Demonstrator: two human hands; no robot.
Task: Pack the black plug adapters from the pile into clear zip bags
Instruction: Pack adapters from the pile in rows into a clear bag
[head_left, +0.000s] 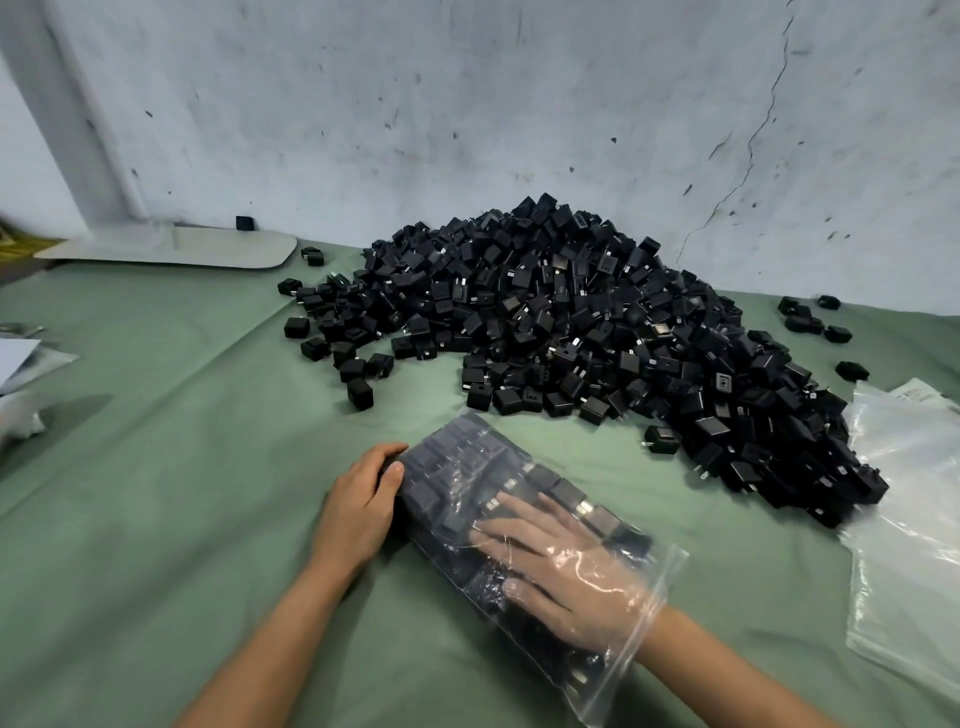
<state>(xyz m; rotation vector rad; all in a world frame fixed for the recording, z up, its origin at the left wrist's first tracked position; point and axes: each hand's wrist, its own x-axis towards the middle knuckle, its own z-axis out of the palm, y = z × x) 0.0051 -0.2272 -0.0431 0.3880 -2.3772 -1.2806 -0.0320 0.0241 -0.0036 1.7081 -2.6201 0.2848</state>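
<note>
The clear zip bag (457, 457) lies flat on the table (182, 467), near the person and a little right of the middle, with its open mouth toward the near right. It is partly filled with black plug adapters (566, 491), which sit close together under the plastic. The right hand (566, 571) is inside the bag through the mouth. Its fingers are straight and spread, and it presses flat on the adapters without gripping anything. The left hand (358, 504) is outside, at the far left end of the bag, where its thumb and fingers curl on that end and hold it in place.

The step in hand seems to be arranging the adapters inside the bag. To do it well, I think the right hand should push them toward the closed end, against the left hand, so that they lie in one even layer and the zip strip is free for closing. The pile (571, 322) lies just beyond the bag, and a stack of empty zip bags (909, 493) lies at the right.
</note>
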